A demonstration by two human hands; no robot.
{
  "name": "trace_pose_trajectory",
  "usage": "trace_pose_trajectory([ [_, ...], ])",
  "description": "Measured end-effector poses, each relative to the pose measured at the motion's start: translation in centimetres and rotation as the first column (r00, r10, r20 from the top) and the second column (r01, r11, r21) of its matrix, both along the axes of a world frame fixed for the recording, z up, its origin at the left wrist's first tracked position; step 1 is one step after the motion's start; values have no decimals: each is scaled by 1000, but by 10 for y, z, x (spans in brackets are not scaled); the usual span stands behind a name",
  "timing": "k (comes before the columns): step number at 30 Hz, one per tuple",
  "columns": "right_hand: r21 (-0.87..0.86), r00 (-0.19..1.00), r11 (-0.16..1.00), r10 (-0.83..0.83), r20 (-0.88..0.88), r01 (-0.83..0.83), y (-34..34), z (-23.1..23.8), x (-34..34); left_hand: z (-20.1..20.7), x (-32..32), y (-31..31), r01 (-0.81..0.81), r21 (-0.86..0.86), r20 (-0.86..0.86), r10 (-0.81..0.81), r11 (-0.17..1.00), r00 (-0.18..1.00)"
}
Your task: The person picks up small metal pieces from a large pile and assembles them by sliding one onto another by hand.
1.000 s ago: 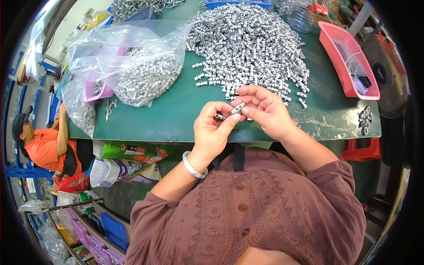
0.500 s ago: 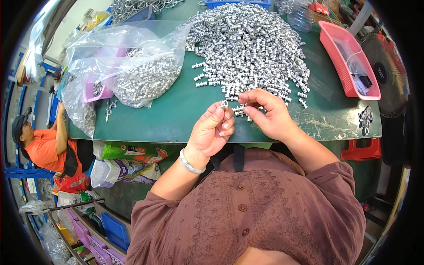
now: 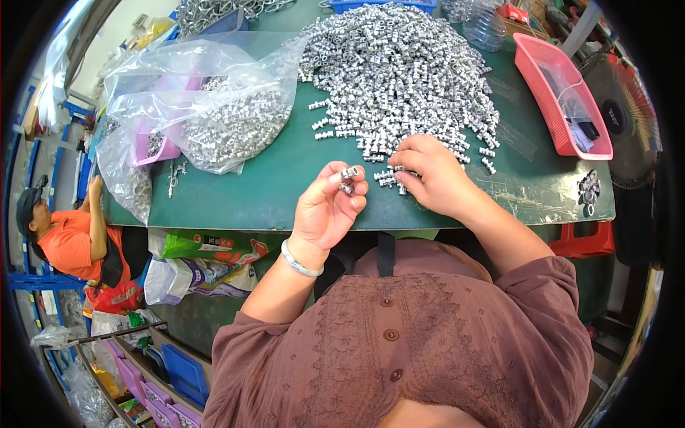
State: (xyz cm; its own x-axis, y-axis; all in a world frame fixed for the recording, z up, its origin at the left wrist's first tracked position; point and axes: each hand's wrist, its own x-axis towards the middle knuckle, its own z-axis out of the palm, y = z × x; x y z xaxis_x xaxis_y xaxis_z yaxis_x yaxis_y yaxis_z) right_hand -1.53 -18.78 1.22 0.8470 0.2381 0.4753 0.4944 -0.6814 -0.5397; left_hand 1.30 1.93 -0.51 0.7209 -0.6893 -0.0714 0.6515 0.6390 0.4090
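Observation:
Between the thumb and forefinger of my left hand (image 3: 325, 210) is a small silvery metal fitting (image 3: 349, 172), ring-like at its open end. A second shiny piece (image 3: 347, 188) shows lower down among the curled fingers. My right hand (image 3: 439, 177) reaches to the near edge of a large heap of similar metal fittings (image 3: 399, 71). Its thumb and fingers close around one small fitting (image 3: 397, 168), partly hidden by the fingertips. A few loose fittings (image 3: 385, 180) lie on the green table (image 3: 250, 203) beside that hand.
Left of the heap, a clear plastic bag (image 3: 239, 132) of small metal parts lies by a purple scoop-like container (image 3: 168, 150). A pink basket (image 3: 560, 100) and dark rings (image 3: 589, 189) sit on the right. A person in orange (image 3: 75, 242) is at the far left.
My left hand has shifted slightly left, and its fitting has tilted from end-on to sideways. My right fingers have drawn together on a fitting at the heap's near edge.

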Motion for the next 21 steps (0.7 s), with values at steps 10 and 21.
trace_pose_trajectory([
  [10, -330, 997, 941, 68, -28, -74, 15, 4, 7, 1, -1, 4, -121, 271, -106, 154, 955, 982],
  [21, -221, 989, 971, 69, -128, -96, 12, -4, 9, 7, -13, -12, -248, 645, 326, 33, 723, 945],
])
